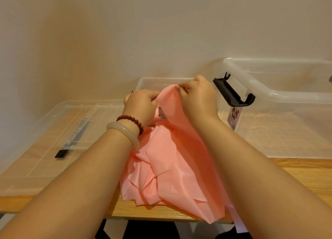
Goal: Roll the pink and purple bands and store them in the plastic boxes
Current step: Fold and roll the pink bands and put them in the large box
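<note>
Your left hand (142,104) and right hand (199,98) pinch the top edge of the glossy, creased pink band (170,167); it drapes over the front of the wooden table (296,176), hiding the front of the small clear plastic box (161,81). A flat lid (53,131) lies left, a larger box (280,95) right

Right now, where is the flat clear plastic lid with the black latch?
In the head view, the lid lies at the left of the wooden table, left of the small clear plastic box and the left hand pinching the pink band.
</note>
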### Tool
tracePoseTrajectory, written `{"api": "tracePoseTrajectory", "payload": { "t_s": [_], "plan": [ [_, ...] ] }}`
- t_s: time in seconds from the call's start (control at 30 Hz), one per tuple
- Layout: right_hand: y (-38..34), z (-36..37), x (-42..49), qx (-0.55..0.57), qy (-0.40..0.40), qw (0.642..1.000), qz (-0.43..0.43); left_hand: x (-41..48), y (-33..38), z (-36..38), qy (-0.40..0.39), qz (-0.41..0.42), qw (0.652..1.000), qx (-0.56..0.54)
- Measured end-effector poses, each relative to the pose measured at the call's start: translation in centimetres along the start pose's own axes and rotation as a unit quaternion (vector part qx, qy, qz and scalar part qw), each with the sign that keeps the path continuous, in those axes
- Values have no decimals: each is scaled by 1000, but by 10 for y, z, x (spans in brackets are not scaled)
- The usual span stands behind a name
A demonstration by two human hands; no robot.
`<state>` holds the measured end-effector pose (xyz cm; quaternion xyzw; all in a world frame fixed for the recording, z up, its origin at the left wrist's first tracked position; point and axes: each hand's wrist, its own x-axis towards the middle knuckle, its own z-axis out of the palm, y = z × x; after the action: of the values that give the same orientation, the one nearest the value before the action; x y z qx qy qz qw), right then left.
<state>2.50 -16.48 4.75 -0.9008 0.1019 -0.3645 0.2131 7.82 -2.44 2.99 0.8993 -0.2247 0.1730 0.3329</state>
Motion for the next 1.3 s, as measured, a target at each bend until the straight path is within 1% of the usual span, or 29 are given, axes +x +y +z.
{"api": "tracePoseTrajectory", "payload": {
  "t_s": [0.07, 0.13, 0.2, 0.27, 0.33, 0.37, 0.47, 0.5, 0.57, 0.6, 0.63, 0.7, 0.73, 0.77, 0.8, 0.83, 0.87, 0.93, 0.97, 1.03, 1.1, 1.17, 1.23, 1.27, 1.3],
  "plan": [
    [-2, 2, 10, 16, -22, 999, 27, -2, -1, 1, 22, -1, 999, -32],
    [0, 6, 18, 20, -57, 996, 72, -7, -2, 2, 51, -9, 996, -75],
    [5, 9, 16, 6, -94, 991, 93, -16, -3, 5, 92, 8, 992, -82],
    [9, 8, 7, 14, -87, 992, 86, -25, -3, 10, 145, 26, 987, -68],
    [14, 6, -5, 24, -46, 996, 73, -33, 0, 15, 164, 18, 982, -90],
    [16, 5, -12, 36, -20, 997, 71, -36, 3, 18, 149, 2, 982, -116],
    [22, 3, -32, 88, 56, 992, 77, -39, 14, 28, 51, -94, 977, -186],
    [25, 2, -38, 102, 67, 989, 86, -39, 16, 32, 27, -124, 971, -204],
    [29, 0, -50, 115, 63, 985, 109, -41, 18, 39, -2, -172, 956, -239],
    [32, 0, -54, 113, 54, 985, 121, -42, 18, 42, -12, -190, 942, -276],
    [34, -1, -56, 116, 42, 983, 135, -43, 19, 44, -23, -206, 921, -331],
    [37, -4, -58, 149, 11, 974, 169, -47, 22, 45, -32, -224, 867, -444],
    [38, -5, -58, 174, -2, 967, 185, -48, 23, 43, -23, -220, 851, -476],
    [37, -7, -58, 196, -11, 961, 193, -48, 23, 41, -9, -213, 844, -492],
    [36, -8, -57, 214, -14, 958, 192, -48, 22, 37, 9, -200, 845, -496],
    [34, -9, -56, 231, -10, 955, 187, -47, 21, 34, 28, -186, 854, -486],
    [32, -11, -54, 249, -3, 951, 185, -44, 19, 28, 47, -174, 870, -459],
    [28, -13, -47, 269, 2, 941, 207, -37, 14, 18, 71, -158, 897, -408],
    [27, -14, -44, 272, -15, 934, 230, -34, 12, 13, 75, -153, 901, -399],
    [24, -11, -40, 281, -72, 914, 282, -30, 10, 5, 69, -149, 902, -399],
    [22, -8, -40, 301, -97, 897, 309, -29, 10, 0, 41, -153, 897, -414],
    [21, -5, -39, 352, -83, 879, 312, -30, 10, -4, -7, -150, 873, -465],
    [19, -5, -38, 436, -46, 848, 298, -31, 10, -9, -42, -134, 854, -501],
    [19, -7, -36, 469, -16, 837, 283, -30, 9, -12, -44, -127, 854, -503],
    [18, -10, -34, 475, 14, 841, 258, -28, 8, -13, -38, -119, 862, -491]
  ]
}}
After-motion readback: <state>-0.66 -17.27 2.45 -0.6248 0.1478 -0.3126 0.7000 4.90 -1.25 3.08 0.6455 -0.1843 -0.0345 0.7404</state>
